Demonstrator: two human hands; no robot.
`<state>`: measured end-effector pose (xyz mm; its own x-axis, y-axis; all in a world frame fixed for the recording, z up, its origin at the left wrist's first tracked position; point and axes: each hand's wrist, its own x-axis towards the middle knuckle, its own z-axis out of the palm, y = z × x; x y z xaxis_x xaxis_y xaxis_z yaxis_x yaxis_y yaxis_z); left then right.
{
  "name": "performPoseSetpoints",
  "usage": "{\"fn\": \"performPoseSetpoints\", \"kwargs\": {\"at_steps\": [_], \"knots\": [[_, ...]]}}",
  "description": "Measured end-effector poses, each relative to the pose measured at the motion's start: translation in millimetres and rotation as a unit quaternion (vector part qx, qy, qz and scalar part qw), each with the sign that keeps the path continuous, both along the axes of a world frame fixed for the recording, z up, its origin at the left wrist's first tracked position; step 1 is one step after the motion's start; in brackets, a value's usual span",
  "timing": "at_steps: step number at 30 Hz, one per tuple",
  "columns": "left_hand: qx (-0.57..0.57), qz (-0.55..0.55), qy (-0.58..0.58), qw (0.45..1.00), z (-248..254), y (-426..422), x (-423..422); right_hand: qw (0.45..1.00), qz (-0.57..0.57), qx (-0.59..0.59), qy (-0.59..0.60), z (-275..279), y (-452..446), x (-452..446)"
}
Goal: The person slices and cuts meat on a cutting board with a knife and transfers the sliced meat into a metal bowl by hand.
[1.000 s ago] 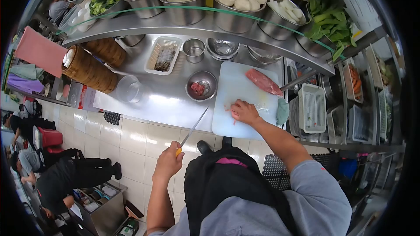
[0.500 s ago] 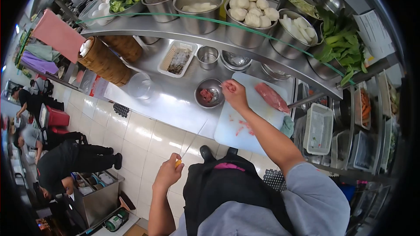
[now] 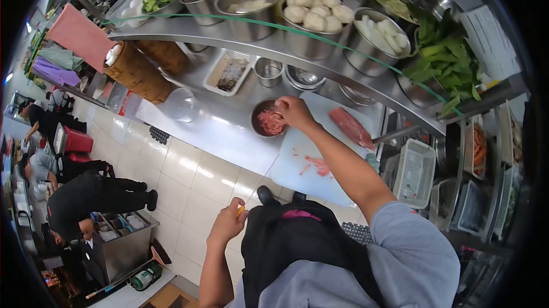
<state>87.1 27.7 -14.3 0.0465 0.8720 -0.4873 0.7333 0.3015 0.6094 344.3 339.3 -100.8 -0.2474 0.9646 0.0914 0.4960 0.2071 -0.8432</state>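
My right hand (image 3: pixel 295 113) is over the right rim of a metal bowl (image 3: pixel 257 130), its fingers bent and their tips partly hidden. Thin strips of raw meat (image 3: pixel 271 122) fill much of this bowl. Down at the left, my left hand (image 3: pixel 227 224) is closed around the yellow handle (image 3: pixel 240 211) of a knife; its blade barely shows against the floor. Beside the bowl is a pale cutting board (image 3: pixel 289 162) with a few meat strips (image 3: pixel 318 165) near its front. A larger piece of raw meat (image 3: pixel 350 128) lies on the board's right side.
Behind the board stand a white basket (image 3: pixel 214 86), a small metal pot (image 3: pixel 269 72) and stacked bowls (image 3: pixel 306 78). Bamboo steamers (image 3: pixel 137 74) and a clear container (image 3: pixel 180 106) are at the left. A shelf (image 3: pixel 240 38) overhangs the counter. A person (image 3: pixel 86 211) bends at another station.
My right hand has moved left to the bowl's rim, and the bowl now holds more meat strips. My left hand has shifted slightly right, with the knife blade less visible. The view has shifted slightly.
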Motion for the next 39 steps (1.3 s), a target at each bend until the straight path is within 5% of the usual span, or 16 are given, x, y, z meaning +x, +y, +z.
{"fn": "performPoseSetpoints", "kwargs": {"at_steps": [4,8,12,17,21,23,28,39], "knots": [[0.101,-0.022,-0.037,0.994,-44.7,1.6,29.1,0.996,-0.088,-0.011,-0.022,-4.3,-48.2,77.5],[0.153,-0.019,0.059,0.986,-97.8,-1.3,66.6,0.973,-0.044,-0.134,-0.183,-13.4,-146.4,140.6],[0.147,-0.053,0.056,0.986,-110.0,-4.4,102.8,0.964,-0.013,-0.107,-0.243,-44.5,-208.1,146.1],[0.158,-0.096,-0.042,0.982,-125.7,-0.7,113.8,0.991,-0.028,-0.007,-0.128,-70.2,-212.1,123.8],[0.130,-0.018,-0.050,0.990,-131.3,5.9,93.9,0.989,-0.104,0.039,-0.093,-75.4,-213.3,114.6],[-0.045,0.069,-0.182,0.980,-133.9,4.6,81.3,0.985,-0.121,0.028,-0.116,-67.9,-219.5,110.2],[-0.119,0.052,-0.242,0.961,-137.9,-1.4,106.2,0.992,-0.105,-0.021,-0.068,-57.9,-213.4,85.1],[-0.051,0.040,-0.219,0.974,-92.6,16.3,91.0,0.983,-0.136,-0.042,0.114,-69.9,-175.0,55.3]]}}
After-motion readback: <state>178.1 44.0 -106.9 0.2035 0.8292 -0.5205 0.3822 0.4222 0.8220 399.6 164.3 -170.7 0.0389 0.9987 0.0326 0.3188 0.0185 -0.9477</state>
